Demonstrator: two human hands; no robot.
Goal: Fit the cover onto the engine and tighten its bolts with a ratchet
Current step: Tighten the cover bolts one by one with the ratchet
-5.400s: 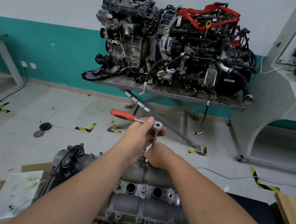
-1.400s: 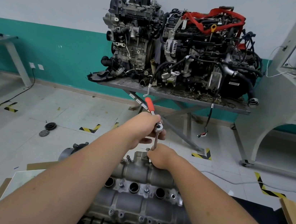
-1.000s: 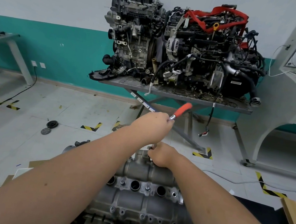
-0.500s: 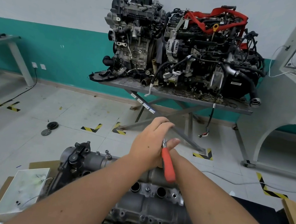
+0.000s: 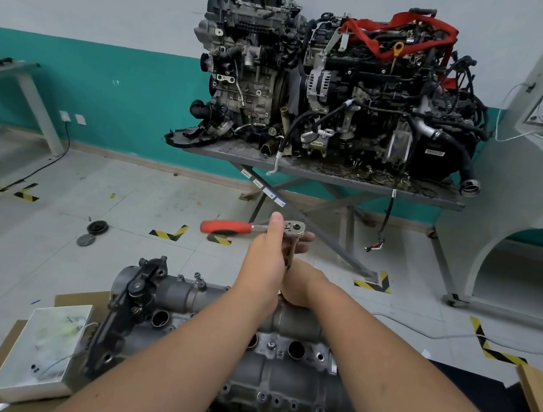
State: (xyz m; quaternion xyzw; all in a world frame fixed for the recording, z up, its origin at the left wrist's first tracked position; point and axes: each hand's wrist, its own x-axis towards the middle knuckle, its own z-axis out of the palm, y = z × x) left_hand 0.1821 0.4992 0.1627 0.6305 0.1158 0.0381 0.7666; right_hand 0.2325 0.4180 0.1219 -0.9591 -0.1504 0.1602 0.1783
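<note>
text: none legible | labels on table leg point(image 5: 264, 187): too small to read

Ratchet point(image 5: 289, 230): orange-red handle, silver head. Cover point(image 5: 276, 372): dull grey metal; tray point(image 5: 40, 348): white, on brown cardboard point(image 5: 14, 338). Wall point(image 5: 122, 93): white above teal; floor point(image 5: 50, 246): pale grey tiles with yellow-and-black striped marks; strap point(image 5: 382, 37): red.

The left hand point(image 5: 265, 257) grips the red-handled ratchet point(image 5: 253, 228) near its head, while the right hand point(image 5: 300, 287) steadies its extension on the grey engine cover point(image 5: 276, 372).
</note>
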